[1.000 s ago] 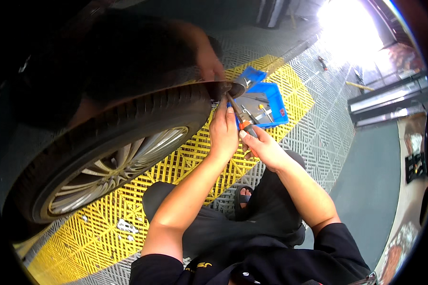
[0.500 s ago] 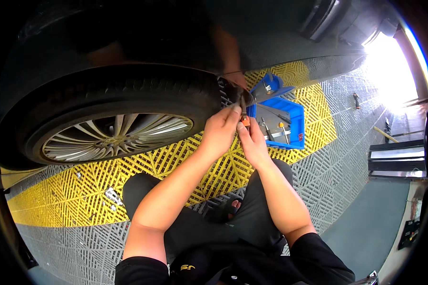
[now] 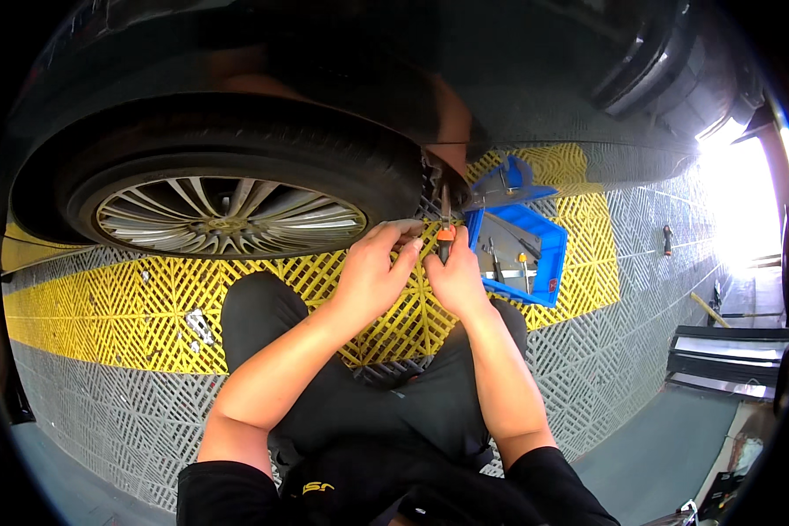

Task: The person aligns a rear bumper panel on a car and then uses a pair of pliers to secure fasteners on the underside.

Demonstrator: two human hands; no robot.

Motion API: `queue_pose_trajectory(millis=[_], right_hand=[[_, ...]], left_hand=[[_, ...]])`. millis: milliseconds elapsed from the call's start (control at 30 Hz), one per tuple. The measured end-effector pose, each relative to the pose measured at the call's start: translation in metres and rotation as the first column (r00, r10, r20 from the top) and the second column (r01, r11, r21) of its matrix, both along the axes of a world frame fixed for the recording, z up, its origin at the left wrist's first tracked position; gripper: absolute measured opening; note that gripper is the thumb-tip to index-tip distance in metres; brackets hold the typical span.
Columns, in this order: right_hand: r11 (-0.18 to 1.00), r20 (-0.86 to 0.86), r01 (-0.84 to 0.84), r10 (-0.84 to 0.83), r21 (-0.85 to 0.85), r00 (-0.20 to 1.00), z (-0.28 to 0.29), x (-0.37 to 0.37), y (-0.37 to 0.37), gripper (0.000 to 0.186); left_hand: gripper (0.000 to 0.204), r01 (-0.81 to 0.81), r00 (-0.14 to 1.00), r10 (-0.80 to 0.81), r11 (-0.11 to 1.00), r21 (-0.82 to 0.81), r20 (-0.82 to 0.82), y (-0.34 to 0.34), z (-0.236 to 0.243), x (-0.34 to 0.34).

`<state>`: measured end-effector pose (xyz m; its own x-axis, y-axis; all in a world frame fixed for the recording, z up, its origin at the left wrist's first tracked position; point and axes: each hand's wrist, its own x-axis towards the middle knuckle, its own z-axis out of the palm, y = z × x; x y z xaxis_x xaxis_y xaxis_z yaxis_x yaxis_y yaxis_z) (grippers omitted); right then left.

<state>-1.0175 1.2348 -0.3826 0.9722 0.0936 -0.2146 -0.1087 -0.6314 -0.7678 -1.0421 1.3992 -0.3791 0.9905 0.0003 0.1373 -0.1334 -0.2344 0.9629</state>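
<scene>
My right hand (image 3: 458, 279) is closed round the orange-and-black handle of a hand tool (image 3: 445, 234). Its narrow metal blade points away from me, toward the gap behind the tyre and under the dark car body. To its left, my left hand (image 3: 377, 270) is held apart from the tool. Its fingers curl in toward the thumb, and whether something small sits between them is hidden. Beyond the left hand stands the car wheel (image 3: 228, 226), a silver multi-spoke rim in a black tyre (image 3: 386, 180).
Right of my hands, a blue open bin (image 3: 550, 263) holds several tools. Dark glossy bodywork (image 3: 535, 96) overhangs the work spot. Yellow and grey grid tiles (image 3: 579, 223) cover the floor. A small dark tool (image 3: 667, 240) lies farther right, near a dark stacked rack (image 3: 728, 355).
My left hand has come away from the tool and moved left and slightly nearer me. My right hand keeps the tool, a little lower in view. The whole view has shifted slightly.
</scene>
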Motion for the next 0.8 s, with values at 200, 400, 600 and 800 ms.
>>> queue_pose_trajectory(millis=[200,400,600,800], right_hand=[[0.992,-0.078,-0.021,0.011,-0.123,0.997,0.027,-0.006,-0.002,0.049],[0.983,-0.12,-0.048,0.027,-0.178,0.992,0.049,-0.006,-0.018,0.046],[0.977,-0.173,-0.058,0.023,-0.205,0.985,0.066,-0.02,-0.028,0.044],[0.975,-0.185,-0.097,0.059,-0.202,0.981,0.045,-0.035,-0.031,0.046]], left_hand=[[0.042,-0.17,0.969,0.207,0.955,-0.242,0.135,-0.024,0.012,0.009],[0.037,-0.207,0.972,0.22,0.968,-0.141,0.087,-0.02,0.068,0.04],[0.011,-0.177,0.97,0.149,0.975,0.134,0.193,-0.012,0.09,0.058],[0.014,-0.288,0.942,0.234,0.932,0.22,0.242,-0.021,0.074,0.063]])
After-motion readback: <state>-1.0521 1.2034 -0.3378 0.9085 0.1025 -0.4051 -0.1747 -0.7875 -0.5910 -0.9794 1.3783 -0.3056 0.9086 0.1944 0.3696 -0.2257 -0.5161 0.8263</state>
